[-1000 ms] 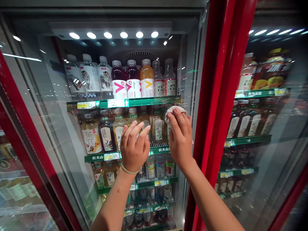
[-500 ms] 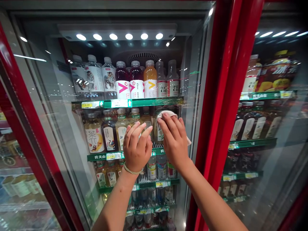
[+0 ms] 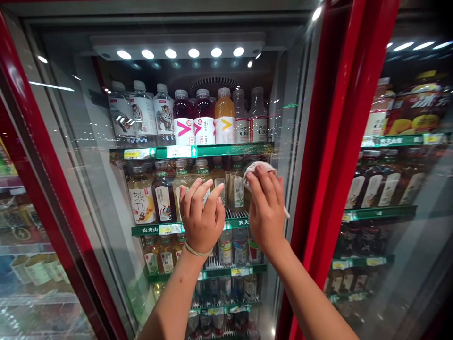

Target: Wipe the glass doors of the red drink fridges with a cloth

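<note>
Under the fingers of my right hand (image 3: 267, 208) is a whitish cloth (image 3: 260, 166), pressed against the glass door (image 3: 288, 118) of a drinks fridge. One edge of the cloth shows below the hand on its right side. My left hand (image 3: 203, 215), with a thin band (image 3: 196, 251) at its wrist, is raised at the glass to the left, its fingers spread and slightly bent. It holds nothing. Whether its fingertips touch the pane I cannot tell. Behind the glass, bottles (image 3: 236, 184) of tea stand on the shelf at hand height.
Red door frames (image 3: 331, 156) border the pane, the right one close to my right hand. Inside, green-edged shelves (image 3: 226, 150) carry several rows of bottles, with lamps (image 3: 193, 53) above. Further glass-fronted fridges with drinks stand on both sides.
My right hand has slid the cloth a little to the right across the glass, uncovering a tea bottle behind it. My left hand has stayed nearly in place. The view has shifted slightly.
</note>
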Demonstrator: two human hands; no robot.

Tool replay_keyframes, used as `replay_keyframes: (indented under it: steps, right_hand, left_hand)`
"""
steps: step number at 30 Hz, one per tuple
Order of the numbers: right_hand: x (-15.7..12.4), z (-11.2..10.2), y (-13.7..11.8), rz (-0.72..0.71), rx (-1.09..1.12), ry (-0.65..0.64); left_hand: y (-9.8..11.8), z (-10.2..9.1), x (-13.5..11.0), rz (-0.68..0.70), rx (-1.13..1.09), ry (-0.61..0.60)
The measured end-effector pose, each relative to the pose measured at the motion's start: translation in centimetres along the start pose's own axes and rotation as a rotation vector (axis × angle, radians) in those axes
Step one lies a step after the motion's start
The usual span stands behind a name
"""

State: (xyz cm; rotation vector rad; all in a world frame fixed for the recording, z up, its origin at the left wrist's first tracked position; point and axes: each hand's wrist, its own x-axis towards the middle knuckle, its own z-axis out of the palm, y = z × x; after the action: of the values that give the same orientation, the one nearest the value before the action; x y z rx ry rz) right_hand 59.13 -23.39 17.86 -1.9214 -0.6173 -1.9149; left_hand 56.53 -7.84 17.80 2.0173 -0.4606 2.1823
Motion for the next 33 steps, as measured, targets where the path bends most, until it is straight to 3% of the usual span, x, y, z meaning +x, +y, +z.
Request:
replay_keyframes:
  steps: [4,9,14,19,24,27,29,33]
  right_hand:
    - [0.1,0.1,-0.1,-0.080,0.010,-0.052]
    - [0.2,0.0,0.1,0.019,-0.016,0.005]
    - [0.0,0.2,-0.2,-0.079,-0.015,-0.043]
    - [0.0,0.1,0.2,0.025,-0.029,0.007]
    - [-0.3,0.1,-0.5,-0.090,-0.030,-0.079]
    - [-0.2,0.0,-0.4,-0.038,-0.049,-0.054]
    - [-0.3,0.1,-0.5,-0.007,-0.050,-0.041]
    - [-0.2,0.4,-1.3,-0.090,-0.052,-0.090]
  left_hand:
    - [0.0,0.0,0.0,0.007,-0.005,0.002]
    - [0.0,-0.1,0.0,-0.012,-0.026,-0.007]
    - [-0.1,-0.1,0.0,-0.009,-0.054,0.002]
    - [-0.2,0.0,-0.1,-0.011,-0.073,0.014]
    - [-0.3,0.0,0.0,-0.017,-0.065,0.031]
    - [-0.2,0.1,0.1,-0.029,-0.059,0.042]
    - [-0.1,-0.1,0.2,-0.029,-0.048,0.037]
    - [-0.8,-1.3,0.8,-0.002,-0.008,-0.047]
